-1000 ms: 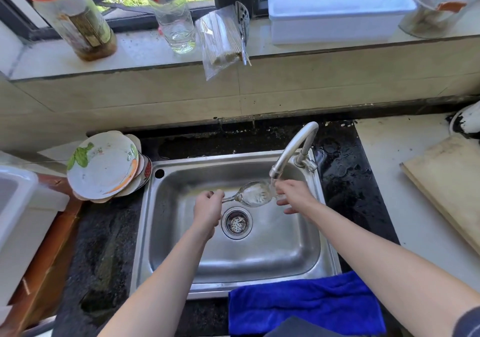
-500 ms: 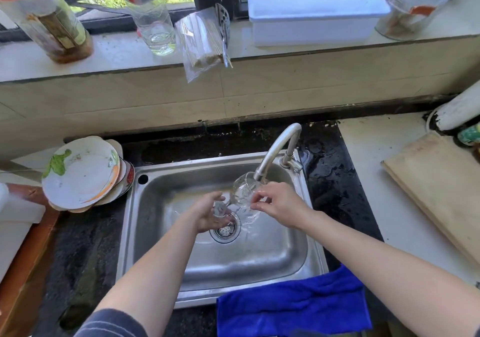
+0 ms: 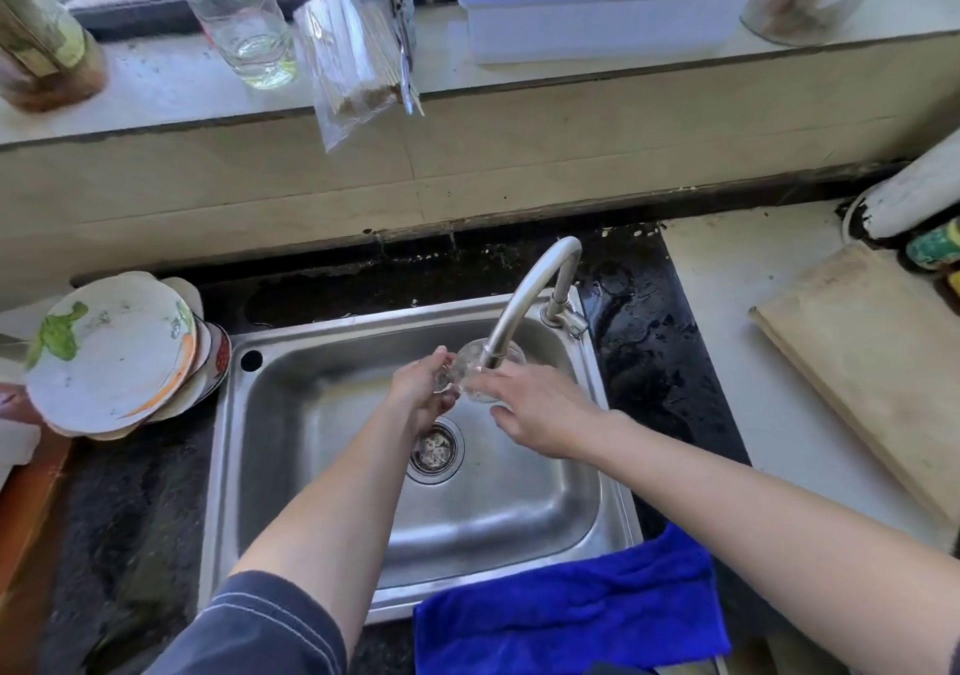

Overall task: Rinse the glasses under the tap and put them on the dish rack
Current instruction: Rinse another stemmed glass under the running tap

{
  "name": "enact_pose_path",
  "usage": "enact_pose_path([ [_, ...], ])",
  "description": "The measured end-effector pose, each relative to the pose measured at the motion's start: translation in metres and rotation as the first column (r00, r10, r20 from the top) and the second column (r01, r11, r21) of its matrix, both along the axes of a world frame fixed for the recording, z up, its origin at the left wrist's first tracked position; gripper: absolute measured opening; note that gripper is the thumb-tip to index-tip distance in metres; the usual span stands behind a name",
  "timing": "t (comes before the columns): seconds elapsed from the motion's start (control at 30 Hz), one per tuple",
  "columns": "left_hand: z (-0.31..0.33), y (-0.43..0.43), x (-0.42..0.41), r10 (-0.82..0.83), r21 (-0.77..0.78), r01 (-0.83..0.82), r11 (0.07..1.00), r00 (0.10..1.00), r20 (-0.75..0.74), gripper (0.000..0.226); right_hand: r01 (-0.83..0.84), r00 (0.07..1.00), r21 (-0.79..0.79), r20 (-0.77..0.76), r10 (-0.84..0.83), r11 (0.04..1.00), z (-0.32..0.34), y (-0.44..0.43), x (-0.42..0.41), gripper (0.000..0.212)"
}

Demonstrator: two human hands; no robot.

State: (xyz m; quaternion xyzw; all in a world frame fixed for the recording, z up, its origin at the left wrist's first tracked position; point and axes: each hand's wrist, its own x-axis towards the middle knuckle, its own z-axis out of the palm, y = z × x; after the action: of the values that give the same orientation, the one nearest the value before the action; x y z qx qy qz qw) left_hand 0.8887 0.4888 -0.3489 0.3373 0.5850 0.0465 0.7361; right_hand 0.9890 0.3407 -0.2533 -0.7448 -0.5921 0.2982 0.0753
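Plates (image 3: pixel 109 357): a leaning stack on the dark counter, just beside the sink's left rim, the top one white with a green and orange print.
Sink (image 3: pixel 322 471): a steel basin set into the counter, with a round drain (image 3: pixel 435 451) in its floor.
Left hand (image 3: pixel 423 388): over the basin above the drain, fingers curled round the foot end of the glass.
Glass (image 3: pixel 480 370): clear and tipped on its side between the two hands, its bowl right at the tap's mouth over the basin, well away from any rack.
Tap (image 3: pixel 524 300): a curved steel spout rising from the sink's back right corner and arching down to the glass.
Right hand (image 3: pixel 540 414): relaxed, fingers stretched out with the tips touching the near side of the bowl, thumb apart below; it is not clasping anything.
Blue cloth (image 3: pixel 566 617): draped over the sink's front right edge.
Cutting board (image 3: pixel 872 362): pale wood, lying on the light counter well to the right of the sink.
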Motion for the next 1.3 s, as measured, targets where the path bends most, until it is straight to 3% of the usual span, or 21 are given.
enact_pose_path([
  [0.13,-0.001,0.006,-0.005,-0.011,0.012,0.011,1.000,1.000,-0.012,0.021,-0.034,0.999,-0.040,-0.025,0.033,0.999,0.001,-0.004,0.009,0.039],
  [0.27,0.000,-0.001,-0.002,0.005,0.001,-0.005,1.000,1.000,-0.006,0.018,0.005,1.000,0.017,0.030,-0.005,1.000,0.004,0.006,0.000,0.045],
  [0.4,-0.004,0.008,-0.011,0.028,0.032,-0.027,0.999,0.999,-0.036,0.021,-0.004,0.997,-0.065,-0.073,-0.001,0.998,0.003,-0.001,0.010,0.038],
  [0.53,-0.001,0.001,-0.003,0.083,0.053,-0.084,0.995,0.996,0.026,0.021,0.051,0.999,-0.022,-0.011,-0.051,0.998,0.003,0.006,0.004,0.038],
  [0.6,0.003,0.002,-0.003,0.105,0.043,-0.108,0.993,0.991,0.077,0.020,0.076,0.991,-0.009,-0.108,-0.077,0.997,0.003,0.008,-0.002,0.033],
  [0.67,0.006,0.008,-0.011,0.066,-0.024,-0.064,0.998,0.992,0.105,0.017,0.087,0.979,0.003,-0.186,-0.085,0.996,0.003,0.002,0.007,0.027],
  [0.8,0.011,0.008,-0.020,-0.170,-0.171,0.168,0.971,0.985,0.005,0.016,0.068,0.993,0.011,-0.093,-0.067,0.998,0.006,0.004,0.015,0.026],
  [0.9,0.007,0.007,-0.021,-0.086,-0.070,0.082,0.994,0.994,-0.060,0.012,0.039,0.996,-0.017,-0.084,-0.040,0.999,0.009,0.009,0.002,0.032],
  [0.97,0.005,0.009,-0.023,0.017,0.019,-0.017,1.000,0.999,-0.039,0.012,0.053,0.984,-0.105,-0.164,-0.070,0.993,0.006,0.001,0.006,0.031],
  [1.13,0.011,-0.007,-0.010,0.085,0.104,-0.090,0.991,0.995,0.053,0.018,0.279,0.893,-0.103,-0.336,-0.298,0.955,0.005,0.005,-0.002,0.036],
  [1.2,0.014,-0.007,-0.009,0.055,0.043,-0.058,0.997,0.996,0.070,0.018,0.287,0.903,-0.042,-0.321,-0.285,0.957,0.004,0.002,-0.003,0.030],
  [1.3,0.017,0.001,-0.016,-0.173,-0.180,0.180,0.967,0.984,0.050,0.027,0.090,0.987,-0.009,-0.134,-0.090,0.996,0.008,-0.010,0.008,0.021],
])
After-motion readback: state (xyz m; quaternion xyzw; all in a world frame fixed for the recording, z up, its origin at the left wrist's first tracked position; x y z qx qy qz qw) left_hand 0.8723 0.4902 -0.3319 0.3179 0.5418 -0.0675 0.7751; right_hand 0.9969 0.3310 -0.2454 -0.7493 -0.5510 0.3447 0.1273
